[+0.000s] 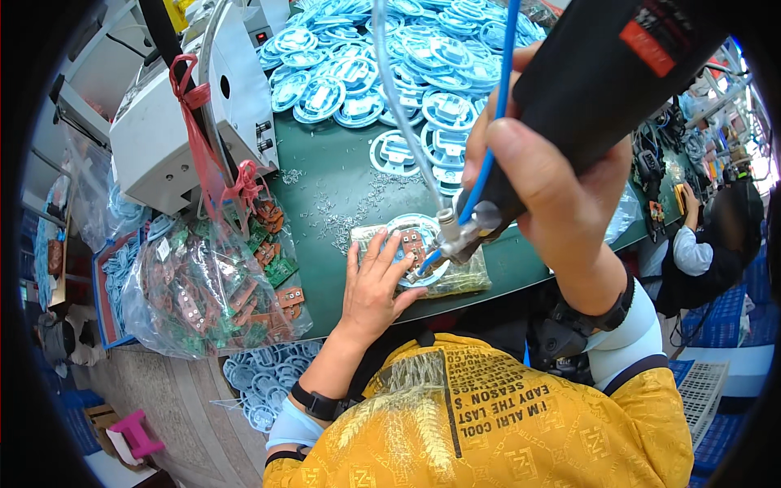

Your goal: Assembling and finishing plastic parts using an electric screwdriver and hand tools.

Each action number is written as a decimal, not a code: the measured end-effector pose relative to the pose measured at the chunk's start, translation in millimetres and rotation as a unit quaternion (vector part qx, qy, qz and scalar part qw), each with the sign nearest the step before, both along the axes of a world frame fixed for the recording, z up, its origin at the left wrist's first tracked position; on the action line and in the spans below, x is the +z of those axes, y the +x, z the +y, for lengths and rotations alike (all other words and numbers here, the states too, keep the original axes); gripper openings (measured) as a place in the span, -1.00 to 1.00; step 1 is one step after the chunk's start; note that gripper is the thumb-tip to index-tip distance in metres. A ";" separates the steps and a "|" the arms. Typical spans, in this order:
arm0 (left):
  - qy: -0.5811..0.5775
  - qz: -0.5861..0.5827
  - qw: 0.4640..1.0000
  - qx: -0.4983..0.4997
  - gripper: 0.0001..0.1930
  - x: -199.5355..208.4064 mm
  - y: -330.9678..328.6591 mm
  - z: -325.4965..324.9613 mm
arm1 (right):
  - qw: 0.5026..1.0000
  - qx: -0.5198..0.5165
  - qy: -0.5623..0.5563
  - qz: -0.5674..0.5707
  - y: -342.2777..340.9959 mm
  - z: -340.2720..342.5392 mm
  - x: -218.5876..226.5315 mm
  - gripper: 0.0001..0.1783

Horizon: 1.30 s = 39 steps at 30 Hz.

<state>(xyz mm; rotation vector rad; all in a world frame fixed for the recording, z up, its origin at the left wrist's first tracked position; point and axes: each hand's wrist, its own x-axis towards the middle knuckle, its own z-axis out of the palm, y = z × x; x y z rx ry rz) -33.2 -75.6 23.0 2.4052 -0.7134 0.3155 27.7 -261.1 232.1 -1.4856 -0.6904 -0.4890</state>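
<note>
My right hand [553,175] is wrapped around a thick black power screwdriver [602,89], tilted with its tip end down to the left. A clear hose [399,98] and a blue tube [488,163] run to a fitting [460,230] at that end. Under the fitting lies a round light-blue plastic part [431,224] with a brown circuit board [413,242] inside it. My left hand [370,289] rests with fingers spread on the part's left edge. A plastic-wrapped pad [465,279] supports the part. The driver's tip and any screw there are hidden by the fitting.
Loose screws [346,220] lie scattered on the green table [313,159]. Behind them is a large heap of light-blue round parts [423,57]. A white machine [195,130] and a clear bag of circuit boards [195,301] stand left. Another person [716,236] sits at the far right.
</note>
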 end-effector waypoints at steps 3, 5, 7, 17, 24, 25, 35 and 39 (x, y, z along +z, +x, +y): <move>-0.014 0.008 1.000 -0.003 -0.45 1.4 2.0 -1.4 | 1.000 0.004 0.010 0.025 0.2 1.0 -6.4 -0.53; -0.017 0.010 1.000 0.000 -0.45 2.2 1.6 -0.8 | 1.000 0.008 0.011 0.028 1.5 1.3 -8.4 -0.53; -0.014 0.021 1.000 -0.003 -0.45 2.6 1.1 -0.1 | 0.999 0.010 0.011 0.030 1.4 2.3 -9.6 -0.53; -0.007 0.000 1.000 0.002 -0.45 2.3 -0.1 -2.3 | 0.999 -0.010 0.020 0.033 0.5 -3.2 -23.3 -0.54; 0.002 0.004 1.000 0.008 -0.44 5.2 2.0 0.1 | 0.995 -0.036 0.056 0.072 0.9 2.3 -15.8 -0.57; 0.010 -0.004 1.000 0.009 -0.44 5.0 -2.8 4.6 | 0.992 -0.053 0.077 0.090 -0.4 -1.6 -7.9 -0.57; 0.003 0.021 0.999 -0.047 -0.42 13.2 -22.5 17.4 | 0.960 -0.278 -0.011 0.033 41.6 -97.2 -13.3 -0.56; 0.008 0.032 0.996 -0.078 -0.39 15.2 -13.7 23.6 | 0.894 -0.411 -0.048 -0.171 52.6 -113.2 -25.6 -0.37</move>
